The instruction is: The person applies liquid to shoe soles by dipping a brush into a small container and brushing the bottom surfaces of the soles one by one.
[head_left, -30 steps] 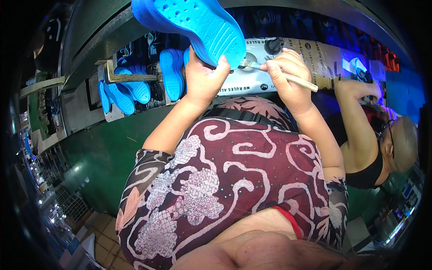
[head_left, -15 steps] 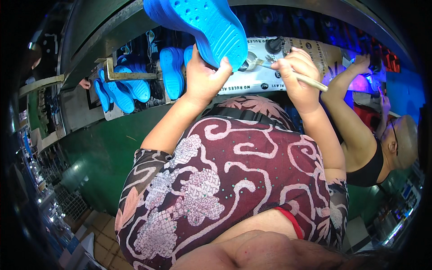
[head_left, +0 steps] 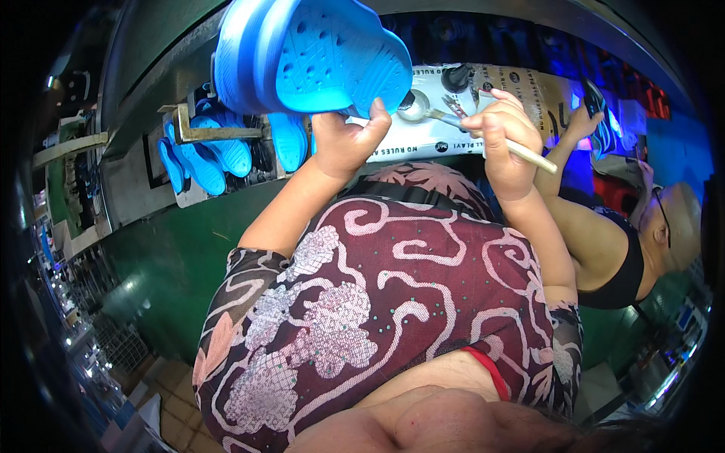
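Note:
My left hand (head_left: 349, 136) grips a chunky blue shoe sole (head_left: 343, 57) at its near end, thumb on top. The sole is tilted up, so its hollow inside with small holes faces me. My right hand (head_left: 507, 140) holds a brush (head_left: 534, 157) by its pale wooden handle, the fingers wrapped round it. The brush's head points left, at a small round bowl (head_left: 414, 109) on the printed sheet (head_left: 400, 143). I cannot tell whether the bristles touch the bowl. The sole's far end runs up to the top edge of the picture.
Several blue soles (head_left: 230, 151) stand in a row at left on the line, beside a metal bracket (head_left: 181, 124). A black bottle (head_left: 457, 78) stands behind the bowl. At right a co-worker (head_left: 604, 249) reaches in with a dark shoe (head_left: 599, 121) in hand. A metal rail (head_left: 162, 75) runs along the far left.
The sole in my left hand has turned, showing more of its side wall and hollow. The brush has drawn slightly right and down. The co-worker's hand now holds a dark shoe.

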The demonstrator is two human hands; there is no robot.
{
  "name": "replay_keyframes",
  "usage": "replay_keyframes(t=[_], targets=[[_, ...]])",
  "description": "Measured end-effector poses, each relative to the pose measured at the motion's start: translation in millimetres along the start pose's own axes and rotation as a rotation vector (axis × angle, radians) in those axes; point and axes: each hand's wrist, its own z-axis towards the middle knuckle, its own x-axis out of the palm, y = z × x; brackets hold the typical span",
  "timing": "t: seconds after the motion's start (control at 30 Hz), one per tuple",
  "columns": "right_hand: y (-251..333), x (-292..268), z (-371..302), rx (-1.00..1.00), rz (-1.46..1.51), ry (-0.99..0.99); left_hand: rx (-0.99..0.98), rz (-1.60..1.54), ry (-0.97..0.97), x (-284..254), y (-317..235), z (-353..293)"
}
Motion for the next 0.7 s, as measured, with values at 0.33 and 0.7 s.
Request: replay_keyframes(t=[0.33, 0.7], targets=[[-25.3, -28.9, -59.6, 0.279, -0.103, -0.316, -0.498, -0.293, 0.344, -5.1, -49.5, 54.9], [-6.3, -36.2, -95.0, 0.602, -0.153, -0.548, -0.625, -1.108, 1.078, 254.1, -39.0, 255.6]])
